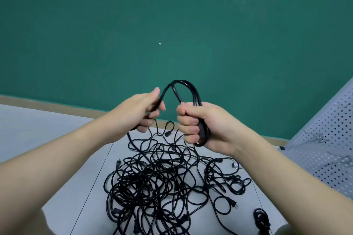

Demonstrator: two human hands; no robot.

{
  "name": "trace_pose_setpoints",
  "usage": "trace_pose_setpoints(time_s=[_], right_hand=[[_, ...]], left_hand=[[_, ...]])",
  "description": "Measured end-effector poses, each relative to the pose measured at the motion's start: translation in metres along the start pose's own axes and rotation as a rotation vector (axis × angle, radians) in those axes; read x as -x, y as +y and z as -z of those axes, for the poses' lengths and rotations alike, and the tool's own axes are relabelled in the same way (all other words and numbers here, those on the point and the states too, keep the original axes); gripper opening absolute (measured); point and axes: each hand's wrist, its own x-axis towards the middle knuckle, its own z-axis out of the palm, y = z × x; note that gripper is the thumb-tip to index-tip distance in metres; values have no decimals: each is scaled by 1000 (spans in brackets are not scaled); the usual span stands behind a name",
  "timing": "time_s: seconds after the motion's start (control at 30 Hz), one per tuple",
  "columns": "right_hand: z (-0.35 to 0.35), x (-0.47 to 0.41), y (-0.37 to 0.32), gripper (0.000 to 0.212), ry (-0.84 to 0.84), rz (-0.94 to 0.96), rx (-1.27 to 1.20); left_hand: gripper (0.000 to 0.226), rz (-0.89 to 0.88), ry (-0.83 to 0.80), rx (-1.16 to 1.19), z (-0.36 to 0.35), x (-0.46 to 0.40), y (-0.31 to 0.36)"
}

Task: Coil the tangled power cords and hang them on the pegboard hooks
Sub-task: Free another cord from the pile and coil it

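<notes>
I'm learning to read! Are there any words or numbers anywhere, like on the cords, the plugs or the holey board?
No readable text anywhere.
Cords: plain black, no print to be seen.
Plugs: too small to show any marking.
Pegboard: only holes and hooks, no label.
Wall: plain green, one tiny white speck, not a letter.
Small grey thing on the floor: too small to read.
</notes>
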Motion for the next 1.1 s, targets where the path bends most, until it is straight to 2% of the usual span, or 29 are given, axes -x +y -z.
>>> trace_pose_setpoints(time_s=[0.13, 0.17, 0.3, 0.43, 0.57, 0.7, 0.8, 0.97, 1.1], right_hand=[[16, -7, 7, 29, 215, 7, -5], [18, -9, 10, 28, 245, 8, 11], [18, -12, 18, 21, 294, 53, 85], [15, -14, 22, 25, 274, 86, 79], [14, -16, 23, 22, 301, 129, 77], [21, -18, 18, 19, 370, 185, 46], [29, -16, 13, 24, 419, 206, 16], [42, -14, 4, 25, 485, 258, -139], [49, -15, -3, 21, 537, 303, -365]], left_hand=[[31, -87, 68, -497, 2, 2, -13], [27, -105, 73, -543, 1, 2, -14], [27, -151, 18, -452, -14, 6, -9], [35, -186, -67, -546, -36, 14, -5], [38, -206, -69, -595, -44, 18, -5], [37, -249, -132, -747, -43, 21, -1], [42, -217, -177, -903, -34, 22, 2], [49, -88, -190, -917, -11, 18, 4], [57, -35, -138, -793, 2, 16, 8]])
